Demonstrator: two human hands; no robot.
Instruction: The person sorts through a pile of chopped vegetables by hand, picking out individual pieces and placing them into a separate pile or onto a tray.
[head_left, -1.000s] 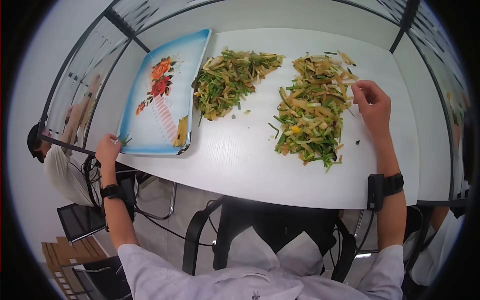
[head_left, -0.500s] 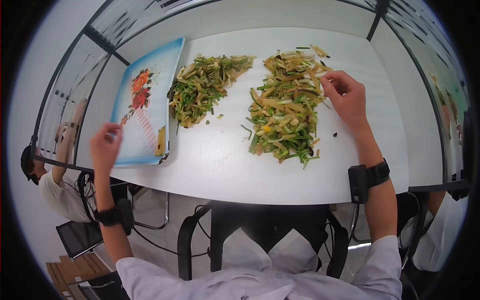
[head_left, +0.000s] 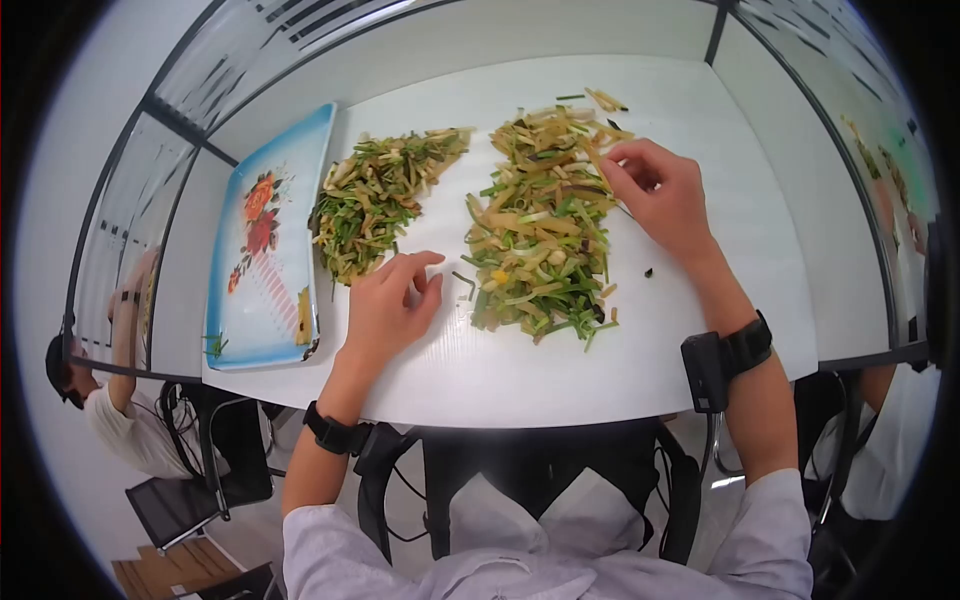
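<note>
My right hand (head_left: 660,192) is pinched at the right edge of a large pile of chopped vegetables (head_left: 540,235), with a yellowish vegetable strip (head_left: 599,168) at the fingertips. Green stalk pieces, pale strips and a few dark bits make up this pile. My left hand (head_left: 392,308) hovers left of it, thumb and forefinger apart, holding nothing visible. Beyond that hand lies a second, smaller pile (head_left: 375,195). At the left, a blue-edged white tray with flowers (head_left: 235,295) carries a few green bits (head_left: 215,345) in its near left corner and yellowish strips (head_left: 304,318) at its right.
Low partitions (head_left: 810,170) enclose the white table (head_left: 440,385). Some loose strips (head_left: 605,99) lie behind the large pile, and a dark bit (head_left: 648,272) lies to its right. Another person (head_left: 120,420) sits beyond the left partition.
My left hand has moved right, from over the tray to between the two piles. Green bits now show in the tray's corner. My right hand stays by the large pile; the view has shifted slightly.
</note>
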